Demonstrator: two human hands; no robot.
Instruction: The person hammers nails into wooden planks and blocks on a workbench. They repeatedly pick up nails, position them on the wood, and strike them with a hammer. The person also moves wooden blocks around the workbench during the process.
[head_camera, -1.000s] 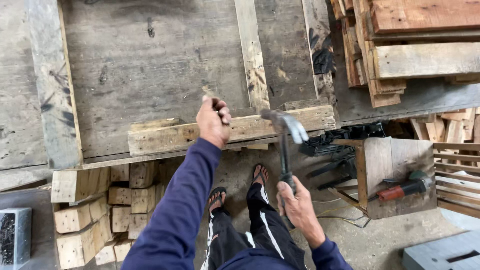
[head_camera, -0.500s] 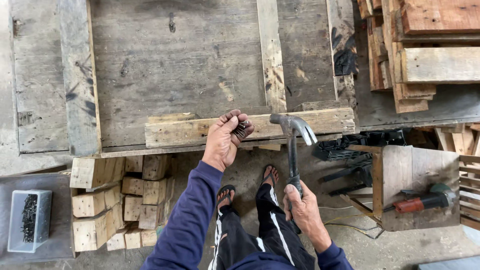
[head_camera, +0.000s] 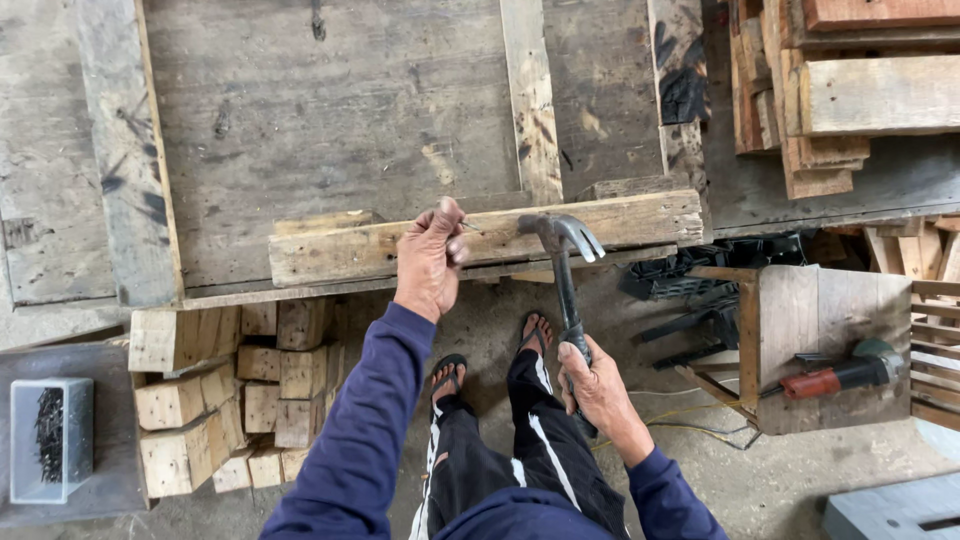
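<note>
So, hammer (head_camera: 566, 262) head now down on wood strip (head_camera: 480, 240), lower than half a second back. Our left hand (head_camera: 430, 262) pinches nail (head_camera: 467, 227) upright on strip at tabletop (head_camera: 330, 110) edge; right hand (head_camera: 597, 385) wrapped round handle. Nail set, striking looks underway.

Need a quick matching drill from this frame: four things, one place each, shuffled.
Things:
1. hammer
2. nail
3. nail box
4. power tool

Places:
A. far left, on a dark board
B. pinched in left hand on the plank
C. on a wooden stand, right
D. in right hand, head at the plank

Pairs: 1-D, 2-B, 3-A, 4-C
</note>
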